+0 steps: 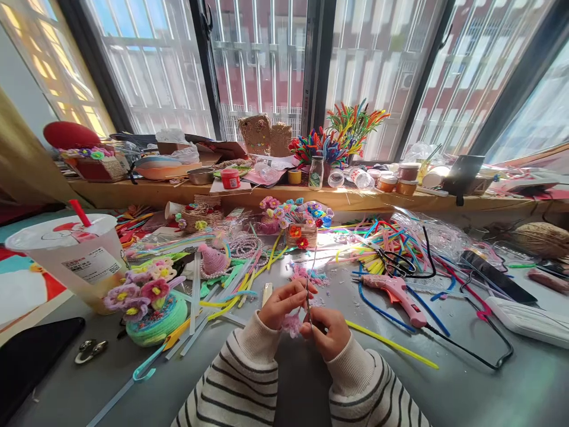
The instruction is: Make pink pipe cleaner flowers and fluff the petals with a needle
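Observation:
Both hands meet above the grey table, closed on one thin dark wire (308,296) that stands nearly upright. My left hand (282,303) pinches it higher up, between thumb and fingers. Lower down, my right hand (329,332) grips the same wire near its bottom end. A fluffy pink piece (292,325) shows between the hands; whether it is joined to the wire I cannot tell. Just beyond my fingers lies a small heap of pink and blue fuzz (309,274). To the right of my right hand is a yellow pipe cleaner (393,344).
A pink glue gun (395,293) with a black cord lies at right, near black-handled scissors (398,261). At left stand a drink cup (73,261) and a flower-topped fuzzy ball (157,317). Clear glue sticks (195,296) lie beside it. Loose pipe cleaners (377,237) cover the back.

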A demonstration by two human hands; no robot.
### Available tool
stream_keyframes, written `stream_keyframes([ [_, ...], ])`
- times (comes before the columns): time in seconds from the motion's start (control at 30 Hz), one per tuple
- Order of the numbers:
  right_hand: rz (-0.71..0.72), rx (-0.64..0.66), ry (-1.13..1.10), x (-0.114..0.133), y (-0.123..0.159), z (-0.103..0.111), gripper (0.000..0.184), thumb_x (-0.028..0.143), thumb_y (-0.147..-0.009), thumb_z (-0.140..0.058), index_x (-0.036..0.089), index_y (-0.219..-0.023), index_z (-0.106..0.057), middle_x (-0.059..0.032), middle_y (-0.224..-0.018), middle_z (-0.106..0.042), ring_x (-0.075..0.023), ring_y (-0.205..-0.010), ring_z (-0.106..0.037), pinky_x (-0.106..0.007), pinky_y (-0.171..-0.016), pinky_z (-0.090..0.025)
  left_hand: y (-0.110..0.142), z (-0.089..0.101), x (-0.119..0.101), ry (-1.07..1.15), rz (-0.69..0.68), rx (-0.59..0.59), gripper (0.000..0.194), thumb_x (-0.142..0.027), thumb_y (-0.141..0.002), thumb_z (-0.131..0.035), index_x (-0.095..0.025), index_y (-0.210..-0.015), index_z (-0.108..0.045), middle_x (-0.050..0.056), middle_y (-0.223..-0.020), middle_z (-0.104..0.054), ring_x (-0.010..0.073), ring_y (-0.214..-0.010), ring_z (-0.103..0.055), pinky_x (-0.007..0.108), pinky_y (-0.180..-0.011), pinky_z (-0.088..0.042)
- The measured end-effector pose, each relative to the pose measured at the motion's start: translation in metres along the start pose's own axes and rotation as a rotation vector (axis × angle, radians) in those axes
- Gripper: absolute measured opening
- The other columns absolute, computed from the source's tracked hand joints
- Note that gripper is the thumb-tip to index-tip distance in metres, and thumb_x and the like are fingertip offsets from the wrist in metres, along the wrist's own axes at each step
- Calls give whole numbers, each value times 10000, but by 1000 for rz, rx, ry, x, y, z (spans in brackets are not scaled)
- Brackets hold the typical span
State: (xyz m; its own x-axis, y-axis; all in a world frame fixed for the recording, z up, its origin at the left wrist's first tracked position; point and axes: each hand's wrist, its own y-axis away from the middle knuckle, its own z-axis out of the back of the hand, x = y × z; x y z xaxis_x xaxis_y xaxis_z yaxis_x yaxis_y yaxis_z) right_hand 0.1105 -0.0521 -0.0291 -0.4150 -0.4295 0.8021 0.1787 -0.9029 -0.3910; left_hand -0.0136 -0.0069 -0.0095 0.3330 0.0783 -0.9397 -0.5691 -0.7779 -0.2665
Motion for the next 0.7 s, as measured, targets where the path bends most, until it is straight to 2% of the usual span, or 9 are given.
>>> stream_keyframes([
  [0.1, -8, -29, -7, -2, 0, 0, 469, 569, -648, -393, 173, -414, -300, 44, -394, -298, -63, -389, -249, -201, -383, -196, 0, 0, 0, 17, 2, 1, 204, -298, -674, -514, -144, -541, -519, 61, -825, -501, 162, -811, -435, 274, -750, -319],
  [0.37, -5, -7, -24, 4, 0, -1, 473, 602, -652, -337, 166, -472, -373, 45, -431, -290, -70, -402, -255, -206, -389, -193, 1, -1, -3, -35, 37, -3, 204, -296, -674, -512, -139, -545, -507, 58, -823, -514, 181, -855, -441, 296, -773, -309],
  [0.53, -18, -57, -3, 1, 0, -1, 467, 586, -642, -389, 176, -433, -310, 51, -410, -271, -66, -393, -243, -206, -393, -187, 1, -2, -5, -87, 23, -13, 218, -301, -681, -500, -134, -541, -510, 72, -857, -523, 198, -898, -432, 300, -791, -303],
  [0.7, 20, -4, -57, 4, -1, -1, 507, 650, -644, -294, 170, -494, -359, 39, -447, -296, -76, -415, -249, -213, -401, -194, 1, -4, -7, -87, -8, 8, 217, -290, -688, -499, -136, -537, -524, 67, -799, -536, 207, -919, -431, 318, -811, -297],
])
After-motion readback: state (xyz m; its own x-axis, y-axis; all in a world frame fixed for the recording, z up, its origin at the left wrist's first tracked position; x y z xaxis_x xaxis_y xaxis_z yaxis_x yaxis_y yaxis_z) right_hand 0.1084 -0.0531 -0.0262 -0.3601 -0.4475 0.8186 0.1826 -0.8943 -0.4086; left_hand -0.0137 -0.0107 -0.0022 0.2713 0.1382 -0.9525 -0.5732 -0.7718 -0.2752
